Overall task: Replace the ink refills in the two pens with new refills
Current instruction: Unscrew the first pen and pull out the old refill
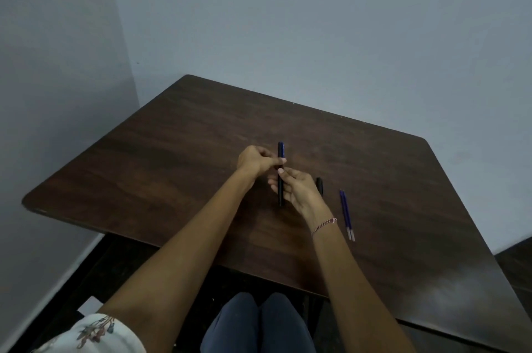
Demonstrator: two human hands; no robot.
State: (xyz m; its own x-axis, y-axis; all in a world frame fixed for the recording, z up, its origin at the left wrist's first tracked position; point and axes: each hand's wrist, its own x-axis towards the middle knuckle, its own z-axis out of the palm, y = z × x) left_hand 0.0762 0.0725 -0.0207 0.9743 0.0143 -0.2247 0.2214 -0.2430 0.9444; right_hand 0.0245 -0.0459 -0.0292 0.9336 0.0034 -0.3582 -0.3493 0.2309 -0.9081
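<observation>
Above the middle of the dark wooden tabletop (161, 151), set in a corner of blue-grey walls (316, 21), the left hand (256, 161) and right hand (298, 190) both grip one pen (281, 150); two refills (345, 214) lie toward the right edge, a black pen piece (319, 185) between

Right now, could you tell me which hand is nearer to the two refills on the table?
Right. The right hand holds the pen just left of the refills, not touching them; the left hand grips the same pen farther left.

Two refills (347, 214) lie on the table (144, 165), right of the held pen (281, 174).
</observation>
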